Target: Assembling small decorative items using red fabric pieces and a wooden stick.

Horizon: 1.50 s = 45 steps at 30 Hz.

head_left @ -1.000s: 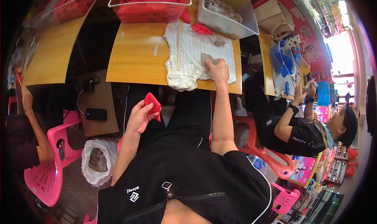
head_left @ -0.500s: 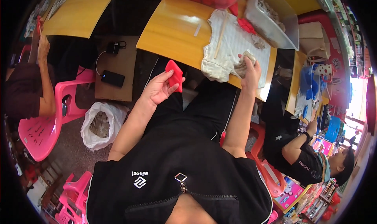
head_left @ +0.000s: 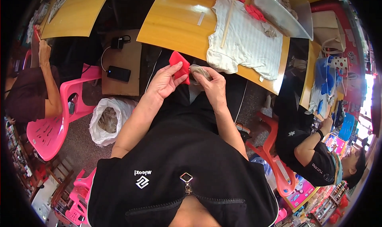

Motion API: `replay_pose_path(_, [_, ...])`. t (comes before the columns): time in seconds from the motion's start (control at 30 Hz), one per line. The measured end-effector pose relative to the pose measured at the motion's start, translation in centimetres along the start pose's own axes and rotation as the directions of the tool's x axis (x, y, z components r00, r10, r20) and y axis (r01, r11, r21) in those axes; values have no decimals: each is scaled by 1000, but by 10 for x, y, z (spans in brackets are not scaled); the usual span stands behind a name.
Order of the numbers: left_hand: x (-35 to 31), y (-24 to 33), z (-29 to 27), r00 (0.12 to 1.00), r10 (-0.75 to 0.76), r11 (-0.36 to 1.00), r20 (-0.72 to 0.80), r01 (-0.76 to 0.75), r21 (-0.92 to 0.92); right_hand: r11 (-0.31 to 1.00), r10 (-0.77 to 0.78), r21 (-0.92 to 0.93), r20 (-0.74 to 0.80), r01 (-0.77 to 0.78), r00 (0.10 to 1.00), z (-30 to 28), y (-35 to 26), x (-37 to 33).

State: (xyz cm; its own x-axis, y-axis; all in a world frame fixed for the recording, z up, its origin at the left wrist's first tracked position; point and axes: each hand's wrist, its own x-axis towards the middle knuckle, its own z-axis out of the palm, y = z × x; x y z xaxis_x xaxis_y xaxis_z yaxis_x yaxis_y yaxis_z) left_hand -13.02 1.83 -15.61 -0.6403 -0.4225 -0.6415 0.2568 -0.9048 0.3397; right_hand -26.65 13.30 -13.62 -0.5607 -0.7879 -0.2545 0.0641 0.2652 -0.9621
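Clear tub (head_left: 280, 20) and white sack (head_left: 104, 138) held greyish scraps (head_left: 107, 120). Forearms (head_left: 137, 119) angled in, L hand (head_left: 165, 83) pinched a red pc. (head_left: 179, 63); R hand (head_left: 215, 85) gripped a grey-beige pc. (head_left: 198, 70) just beside.

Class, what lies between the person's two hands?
The head view shows a red piece in the left hand and a greyish piece in the right hand.

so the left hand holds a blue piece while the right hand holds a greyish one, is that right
Not quite: the head view shows the left hand holding a red piece, not a blue one. The right hand does hold a greyish piece.
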Motion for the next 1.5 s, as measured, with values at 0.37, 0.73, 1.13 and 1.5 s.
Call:
replay_pose_path(0.37, [3, -8, 10, 996, 91, 993, -13, -90, 79, 998, -40, -61, -72, 35, 997, -4, -11, -6])
replay_pose_path(0.73, [3, -12, 9, 998, 60, 995, -1, -60, 80, 994, -64, -97, -107, 53, 992, -4, 2, -3])
replay_pose_path(1.13, [0, -16, 7, 998, 50, 991, 24, -52, 123, 996, 76, 37, 22, -77, 997, -3, 8, -4])
replay_pose_path(1.5, [-2, -26, 9, 999, -49, 955, 14, 43, 292, 946, -220, -274, -149, 174, 964, 3, 22, -7])
